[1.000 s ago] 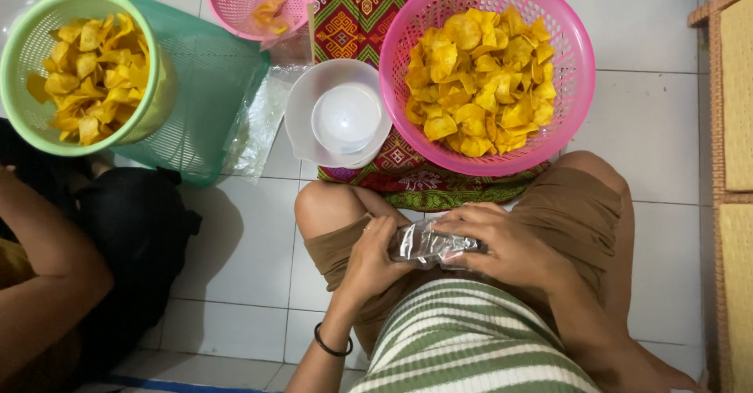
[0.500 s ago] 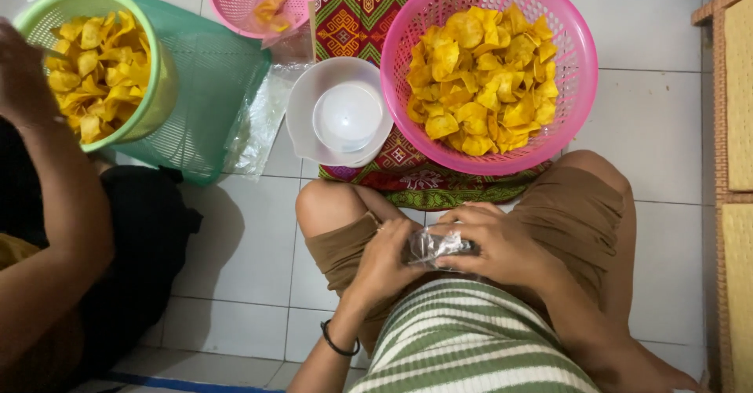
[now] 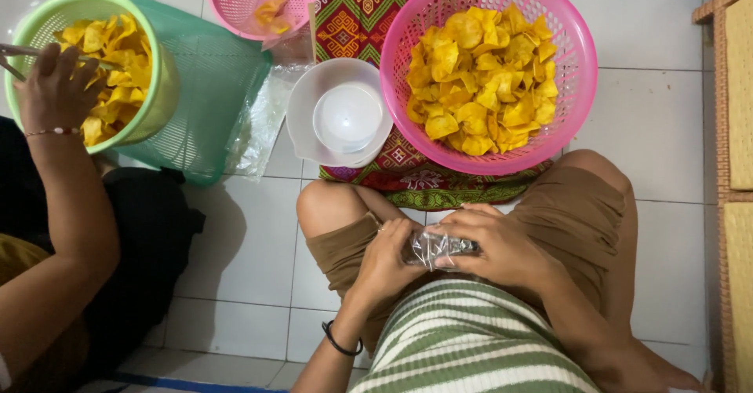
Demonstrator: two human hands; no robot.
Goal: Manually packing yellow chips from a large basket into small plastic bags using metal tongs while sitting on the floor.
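**Working a small clear bag open, over the lap**

Gripping a crumpled clear plastic bag (image 3: 431,248) with the left hand (image 3: 388,256) and the right hand (image 3: 502,244), both closed around it, fingers curled over the film. Holding it low and near, just above the knees, between the brown shorts and the striped shirt. Judging by the pinched, bunched film: separating or opening the bag, with nothing in it yet so far as can be told.

Calling next, probably, for a free mouth on the bag and one hand released to reach forward. Straight ahead, far right: the large pink basket (image 3: 576,71), heaped with yellow chips (image 3: 478,71), within easy reach past the right knee. Left of it, touching or nearly so: a white bowl (image 3: 302,118) with a white cup (image 3: 347,117) inside, both on a patterned cloth (image 3: 353,16).

Minding the edges: basket rim close to the knees, bowl rim hard beside the basket, leaving little gap between. More clear bags (image 3: 259,118) lying left of the bowl against a teal tray (image 3: 212,87). Far left: a co-worker's hand (image 3: 55,87) in a green basket (image 3: 169,87) of chips, well apart. Small pink basket (image 3: 235,1) at the far edge. Wicker furniture (image 3: 737,87) bounding the right side. Open white tiled floor (image 3: 243,244) near left, between the two people.
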